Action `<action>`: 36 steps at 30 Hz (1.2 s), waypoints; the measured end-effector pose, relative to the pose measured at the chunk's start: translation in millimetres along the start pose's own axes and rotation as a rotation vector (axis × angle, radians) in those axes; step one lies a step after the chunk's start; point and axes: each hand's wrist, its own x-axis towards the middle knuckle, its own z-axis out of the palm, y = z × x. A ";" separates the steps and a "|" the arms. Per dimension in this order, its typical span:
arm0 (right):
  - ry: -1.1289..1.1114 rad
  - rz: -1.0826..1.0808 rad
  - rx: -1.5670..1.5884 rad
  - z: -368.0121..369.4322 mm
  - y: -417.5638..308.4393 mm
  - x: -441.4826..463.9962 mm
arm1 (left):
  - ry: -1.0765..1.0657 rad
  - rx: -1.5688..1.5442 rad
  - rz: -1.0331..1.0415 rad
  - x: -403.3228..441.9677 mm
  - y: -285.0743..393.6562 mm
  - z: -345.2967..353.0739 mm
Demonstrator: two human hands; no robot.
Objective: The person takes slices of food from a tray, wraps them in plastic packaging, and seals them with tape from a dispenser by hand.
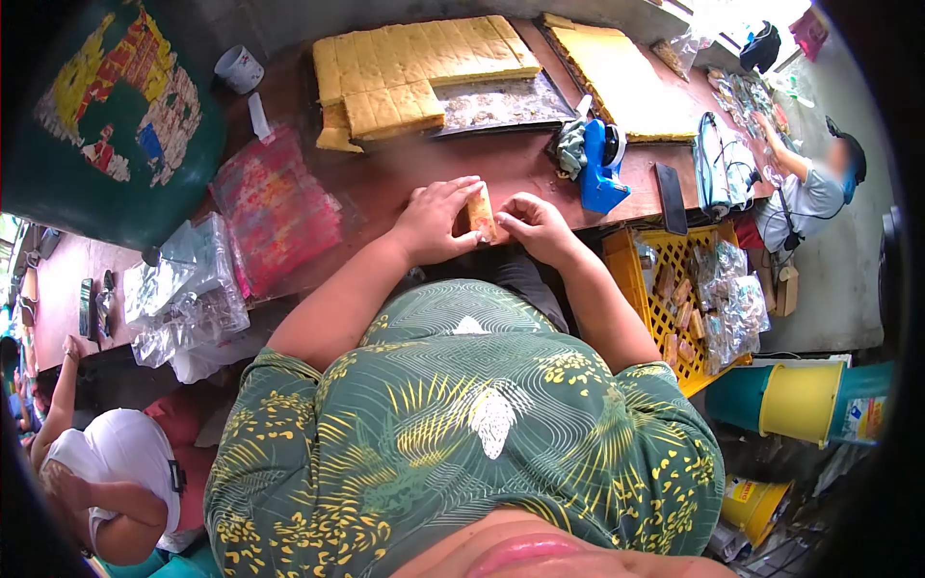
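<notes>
At the front edge of the brown table [385, 178], my left hand [438, 223] grips a small wrapped piece of cake [480, 214], which stands on end with reddish print on its wrapper. My right hand [540, 229] is closed in a pinch just beside the piece's right side. Whatever lies between those fingertips is too small to make out. Beyond my hands, a large cut yellow sheet cake [424, 58] rests on a dark tray [506, 104] with part of its surface bare. To the right is a blue tape dispenser [602, 178].
A second sheet cake [626, 82] lies at the back right. A phone [671, 197] is near the table edge, above a yellow crate [624, 270] of wrapped pieces. Printed red plastic sheets [275, 207] and clear bags [183, 279] lie left. Two people work at either side.
</notes>
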 end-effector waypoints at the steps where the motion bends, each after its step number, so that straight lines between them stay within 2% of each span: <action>1: 0.005 -0.031 -0.044 -4.3 -4.9 -1.9 | 0.002 0.000 -0.001 0.0 0.1 0.3; 5: -0.041 -0.010 -0.279 -14.2 -38.6 -16.6 | 0.008 -0.006 -0.006 0.4 0.3 1.2; 11: -0.093 -0.169 -0.585 -12.4 -68.3 -21.9 | 0.023 0.005 0.000 0.0 -0.3 2.1; 17: -0.142 -0.136 -0.569 -8.8 -67.0 -23.8 | 0.040 -0.021 -0.002 -0.7 -1.1 2.0; 27: -0.041 -0.108 -0.574 -27.0 -68.9 -28.1 | 0.117 -0.039 -0.026 -7.9 2.4 -0.3; 30: -0.025 -0.080 -0.556 -29.8 -69.1 -28.3 | 0.196 -0.036 0.041 -7.1 3.8 3.0; 36: -0.082 -0.016 -0.402 -15.9 -71.7 -13.8 | 0.112 -0.173 0.053 -5.5 3.8 -1.6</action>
